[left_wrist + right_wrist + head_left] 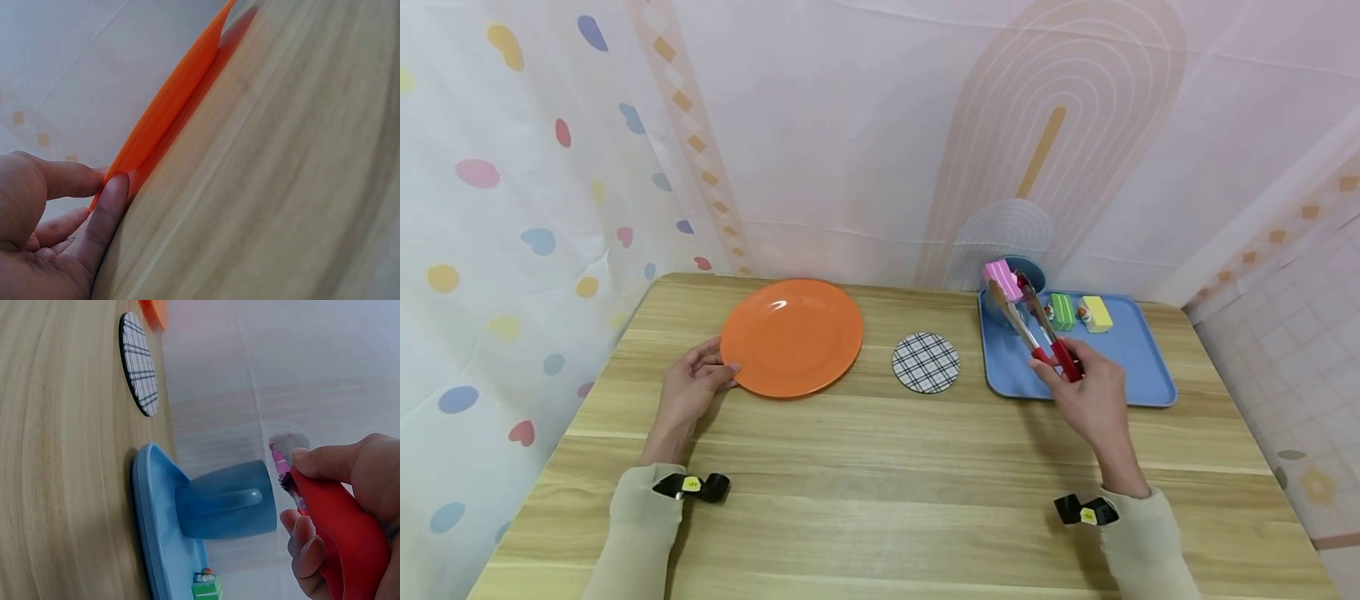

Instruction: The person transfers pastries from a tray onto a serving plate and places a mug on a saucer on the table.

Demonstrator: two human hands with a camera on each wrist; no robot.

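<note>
My left hand (pixel 694 385) pinches the near-left rim of an orange plate (pixel 792 337) between thumb and fingers; the left wrist view shows the thumb on the plate's edge (pixel 165 106). My right hand (pixel 1092 392) grips tongs with red handles (pixel 1066 360). Between the tong tips is a pink toy cake slice (pixel 1002 280), raised over the blue tray. Behind and below it stands a blue mug (pixel 228 500), upright on the tray, partly hidden by the tongs in the head view. The pink slice is mostly covered by the tongs in the right wrist view.
The blue tray (pixel 1018 379) lies at the right. On it sit a green cake slice (pixel 1062 312) and a yellow cake slice (pixel 1097 313). A round checked coaster (pixel 926 362) lies between plate and tray. A patterned curtain (pixel 820 150) hangs along the table's back edge.
</note>
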